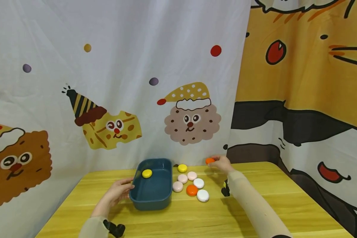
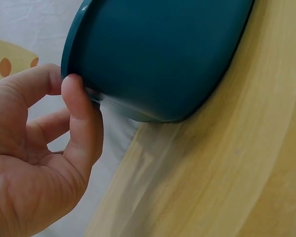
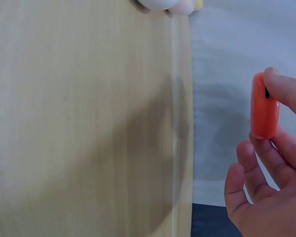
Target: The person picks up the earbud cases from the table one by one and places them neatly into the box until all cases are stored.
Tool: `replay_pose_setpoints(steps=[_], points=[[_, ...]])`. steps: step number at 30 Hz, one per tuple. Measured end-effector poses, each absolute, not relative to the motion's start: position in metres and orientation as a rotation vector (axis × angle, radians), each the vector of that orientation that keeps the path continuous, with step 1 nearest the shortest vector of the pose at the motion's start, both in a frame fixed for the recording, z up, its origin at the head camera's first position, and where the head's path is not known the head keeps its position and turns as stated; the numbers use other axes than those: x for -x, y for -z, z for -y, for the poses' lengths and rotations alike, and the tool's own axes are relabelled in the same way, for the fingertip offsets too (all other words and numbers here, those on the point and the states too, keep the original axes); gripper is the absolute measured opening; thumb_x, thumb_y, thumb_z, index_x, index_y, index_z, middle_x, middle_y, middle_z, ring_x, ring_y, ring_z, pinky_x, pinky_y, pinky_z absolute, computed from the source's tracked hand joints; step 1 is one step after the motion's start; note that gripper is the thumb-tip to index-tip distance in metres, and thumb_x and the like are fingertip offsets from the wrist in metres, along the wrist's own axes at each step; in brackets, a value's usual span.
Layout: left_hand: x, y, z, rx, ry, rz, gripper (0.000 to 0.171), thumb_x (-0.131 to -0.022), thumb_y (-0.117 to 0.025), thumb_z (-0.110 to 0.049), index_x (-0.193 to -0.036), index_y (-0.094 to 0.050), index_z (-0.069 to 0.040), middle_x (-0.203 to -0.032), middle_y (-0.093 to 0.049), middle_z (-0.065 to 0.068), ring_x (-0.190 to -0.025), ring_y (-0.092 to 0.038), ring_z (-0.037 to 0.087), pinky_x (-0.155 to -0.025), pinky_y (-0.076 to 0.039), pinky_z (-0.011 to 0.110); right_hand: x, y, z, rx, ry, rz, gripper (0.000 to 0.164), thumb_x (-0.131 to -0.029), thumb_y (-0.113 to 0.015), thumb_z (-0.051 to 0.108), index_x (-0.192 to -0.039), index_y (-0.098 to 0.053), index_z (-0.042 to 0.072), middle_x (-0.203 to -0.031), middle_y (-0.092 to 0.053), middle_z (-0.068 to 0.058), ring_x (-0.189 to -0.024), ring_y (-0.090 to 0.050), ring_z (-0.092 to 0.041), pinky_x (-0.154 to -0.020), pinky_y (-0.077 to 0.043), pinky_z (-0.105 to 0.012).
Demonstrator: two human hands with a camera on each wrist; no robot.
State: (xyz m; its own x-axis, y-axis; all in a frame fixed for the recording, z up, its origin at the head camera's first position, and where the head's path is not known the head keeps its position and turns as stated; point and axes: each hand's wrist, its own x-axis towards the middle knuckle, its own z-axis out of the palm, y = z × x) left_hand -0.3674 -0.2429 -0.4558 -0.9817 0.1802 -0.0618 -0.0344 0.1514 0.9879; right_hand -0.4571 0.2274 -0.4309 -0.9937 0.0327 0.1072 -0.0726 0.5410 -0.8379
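My left hand (image 1: 119,191) is at the left side of a dark teal rectangular bin (image 1: 151,205), pinching its rim between thumb and fingers in the left wrist view. Inside the bin lies a yellow round piece (image 1: 147,173). Over the far right part of the table, my right hand (image 1: 223,164) pinches an orange round piece (image 3: 264,106) between thumb and fingertips. Seen edge-on in the right wrist view, that piece is thick with rounded edges and carries a small black mark near the thumb.
Right of the bin, several similar pieces lie grouped on the wooden table (image 1: 178,221): a yellow one (image 1: 182,168), pale pink ones (image 1: 178,186), white ones (image 1: 203,195) and another orange one (image 1: 191,190). A curtain (image 1: 122,66) with cartoon prints hangs behind the table's far edge.
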Motion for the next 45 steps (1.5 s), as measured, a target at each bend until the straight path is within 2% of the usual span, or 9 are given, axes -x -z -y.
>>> replay_pose_setpoints(steps=[15, 27, 34, 45], points=[[0.368, 0.456, 0.243, -0.163, -1.960, -2.222, 0.057, -0.096, -0.055, -0.008, -0.144, -0.033, 0.012, -0.109, -0.064, 0.017, -0.078, -0.061, 0.020, -0.061, -0.052, 0.028, 0.461, 0.415, -0.230, -0.031, -1.516, 2.613, 0.058, -0.080, -0.078, 0.014, -0.131, -0.057, -0.003, -0.132, -0.055, -0.022, -0.123, -0.047, -0.037, -0.101, -0.039, -0.049], [0.370, 0.454, 0.243, -0.147, -1.985, -2.218, 0.058, -0.093, -0.056, -0.006, -0.143, -0.034, 0.013, -0.108, -0.065, 0.017, -0.076, -0.060, 0.019, -0.060, -0.050, 0.026, 0.459, 0.399, -0.226, -0.051, -1.515, 2.586, 0.053, -0.082, -0.077, 0.014, -0.129, -0.059, -0.003, -0.128, -0.057, -0.021, -0.112, -0.052, -0.033, -0.097, -0.042, -0.046], [0.370, 0.452, 0.242, -0.160, -1.987, -2.200, 0.060, -0.093, -0.056, -0.006, -0.144, -0.032, 0.013, -0.108, -0.065, 0.017, -0.076, -0.061, 0.018, -0.060, -0.050, 0.025, 0.461, 0.396, -0.224, -0.060, -1.562, 2.576, 0.054, -0.081, -0.078, 0.016, -0.130, -0.059, 0.000, -0.131, -0.056, -0.020, -0.117, -0.050, -0.034, -0.099, -0.040, -0.048], [0.370, 0.457, 0.243, -0.193, -1.983, -2.180, 0.060, -0.094, -0.056, -0.006, -0.144, -0.029, 0.015, -0.107, -0.065, 0.016, -0.073, -0.060, 0.016, -0.060, -0.050, 0.025, 0.458, 0.399, -0.213, -0.087, -1.611, 2.537, 0.052, -0.084, -0.074, 0.012, -0.130, -0.057, -0.004, -0.131, -0.055, -0.023, -0.120, -0.049, -0.036, -0.101, -0.039, -0.049]])
